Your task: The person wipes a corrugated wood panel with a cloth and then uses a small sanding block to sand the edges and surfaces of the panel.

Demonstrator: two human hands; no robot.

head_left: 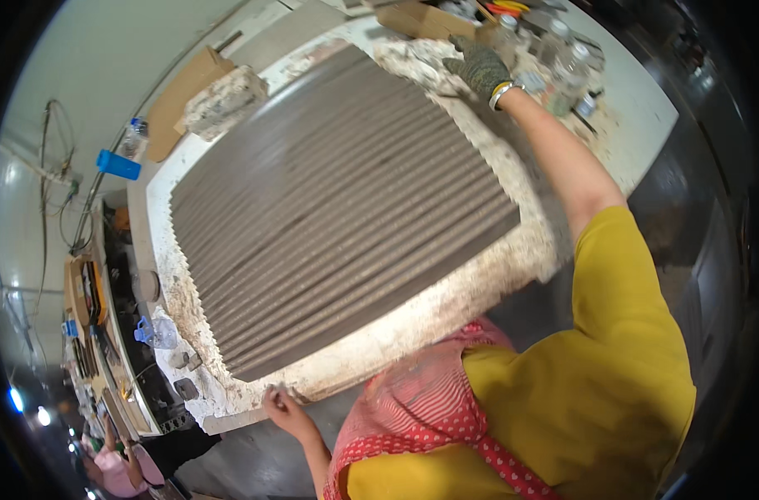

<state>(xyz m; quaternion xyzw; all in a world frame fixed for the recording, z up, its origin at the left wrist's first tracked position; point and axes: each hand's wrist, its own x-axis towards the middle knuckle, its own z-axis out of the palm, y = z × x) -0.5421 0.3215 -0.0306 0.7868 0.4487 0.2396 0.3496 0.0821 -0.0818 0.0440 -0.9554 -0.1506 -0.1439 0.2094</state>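
A large grey panel with ridges (338, 208) lies in a rough white plaster-like bed (479, 283), its zigzag edges showing at both sides. My right hand (482, 71), in a dark speckled glove, reaches to the bed's far right corner; its thumb and fingers are apart, beside a cardboard box (429, 18). By the bed's near edge is my left hand (288, 411), with its fingers curled. Something small and grey shows at the fingertips, too small to name. A lumpy whitish block (225, 102) rests past the panel's far left side.
Clear plastic bottles (569, 75) stand right of my gloved hand. Along the left are a cardboard sheet (183, 100), a blue cup (118, 164) and a clear jug (156, 332). A co-worker in pink (121, 472) is at the lower left, near a tool-covered bench (133, 392).
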